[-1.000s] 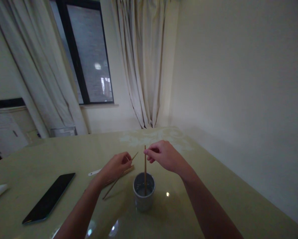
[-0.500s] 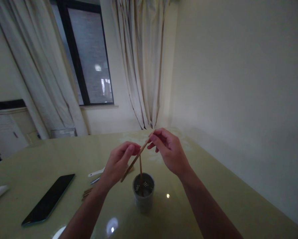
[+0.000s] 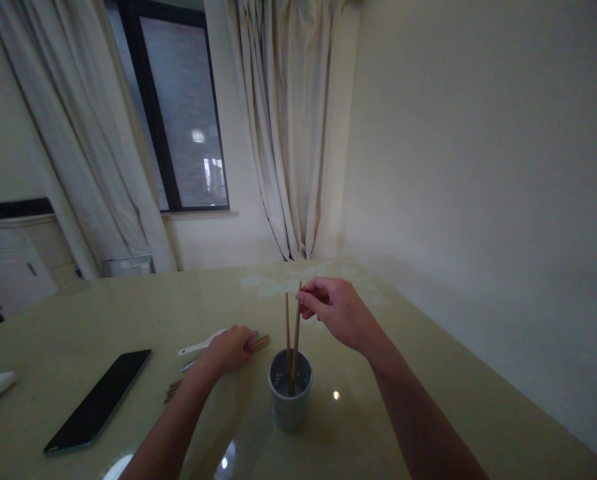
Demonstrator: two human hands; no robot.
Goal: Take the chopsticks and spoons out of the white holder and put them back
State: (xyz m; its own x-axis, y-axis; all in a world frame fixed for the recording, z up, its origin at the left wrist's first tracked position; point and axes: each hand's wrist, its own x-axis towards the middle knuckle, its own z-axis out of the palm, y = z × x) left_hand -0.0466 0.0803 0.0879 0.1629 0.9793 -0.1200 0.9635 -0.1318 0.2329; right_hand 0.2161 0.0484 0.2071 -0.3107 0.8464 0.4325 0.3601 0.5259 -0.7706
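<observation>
1. Two chopsticks (image 3: 292,340) stand upright in the cup (image 3: 290,392); my right hand (image 3: 334,312) pinches the top of one.
2. My left hand (image 3: 230,349) closes on the pile (image 3: 258,344) lying beside the cup, so more remain.

One head-worn camera looks forward and down, close over the table (image 3: 428,373).

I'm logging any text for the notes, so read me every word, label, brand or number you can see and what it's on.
None can be read: the phone screen is dark and blank.
The holder shows only small pale marks inside, not readable as text.
The chopsticks show no print.
</observation>
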